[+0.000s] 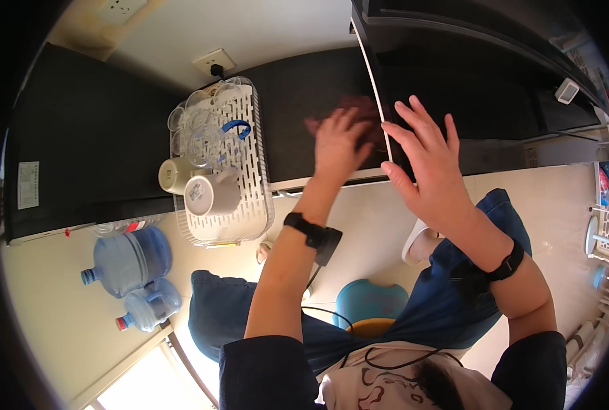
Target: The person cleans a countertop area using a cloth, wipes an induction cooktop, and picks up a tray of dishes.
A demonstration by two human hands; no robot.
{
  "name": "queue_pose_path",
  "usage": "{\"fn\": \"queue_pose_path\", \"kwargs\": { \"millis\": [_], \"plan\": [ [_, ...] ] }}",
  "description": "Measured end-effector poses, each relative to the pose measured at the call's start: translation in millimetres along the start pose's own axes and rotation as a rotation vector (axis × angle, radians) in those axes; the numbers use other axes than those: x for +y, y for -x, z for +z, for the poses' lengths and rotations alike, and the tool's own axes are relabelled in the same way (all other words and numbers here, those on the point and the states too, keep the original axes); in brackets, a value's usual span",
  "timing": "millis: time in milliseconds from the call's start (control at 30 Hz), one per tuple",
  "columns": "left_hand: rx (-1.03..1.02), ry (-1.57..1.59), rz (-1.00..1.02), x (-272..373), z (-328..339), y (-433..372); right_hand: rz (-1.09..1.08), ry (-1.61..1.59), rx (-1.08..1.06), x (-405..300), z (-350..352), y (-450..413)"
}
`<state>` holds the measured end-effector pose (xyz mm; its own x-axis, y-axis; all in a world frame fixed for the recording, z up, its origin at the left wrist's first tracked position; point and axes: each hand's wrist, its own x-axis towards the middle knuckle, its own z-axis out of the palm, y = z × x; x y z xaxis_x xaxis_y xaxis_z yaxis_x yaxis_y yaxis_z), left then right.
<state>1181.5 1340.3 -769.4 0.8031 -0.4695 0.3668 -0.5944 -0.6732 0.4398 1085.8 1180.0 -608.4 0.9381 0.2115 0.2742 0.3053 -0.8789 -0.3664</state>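
Observation:
A dark red cloth (pixel 363 115) lies bunched on the black countertop (pixel 289 102). My left hand (pixel 340 143) is over it, fingers on the fabric; both are blurred. Along the right side of this stretch of counter stands a glossy black unit with a pale edge strip (pixel 368 66). My right hand (pixel 427 159) is beside that strip with its fingers spread and nothing in it. Its thumb and index fingertip are at the strip; whether they touch it I cannot tell. Part of the cloth is hidden under my left hand.
Left of the cloth, a white slotted drain tray (pixel 250 205) holds upturned clear glasses (pixel 202 133) and mugs (pixel 212 195), overhanging the counter edge. A plug sits in a wall socket (pixel 214 61) behind. Water jugs (pixel 132 261) lie below left. A blue stool (pixel 371 300) is beneath me.

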Motion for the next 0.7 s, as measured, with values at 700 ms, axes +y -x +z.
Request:
{"fn": "queue_pose_path", "kwargs": {
  "millis": [700],
  "plan": [
    [0.177, -0.130, -0.166, -12, 8, 22, 0.004, 0.022, -0.128, 6, -35, 31]
  ]
}}
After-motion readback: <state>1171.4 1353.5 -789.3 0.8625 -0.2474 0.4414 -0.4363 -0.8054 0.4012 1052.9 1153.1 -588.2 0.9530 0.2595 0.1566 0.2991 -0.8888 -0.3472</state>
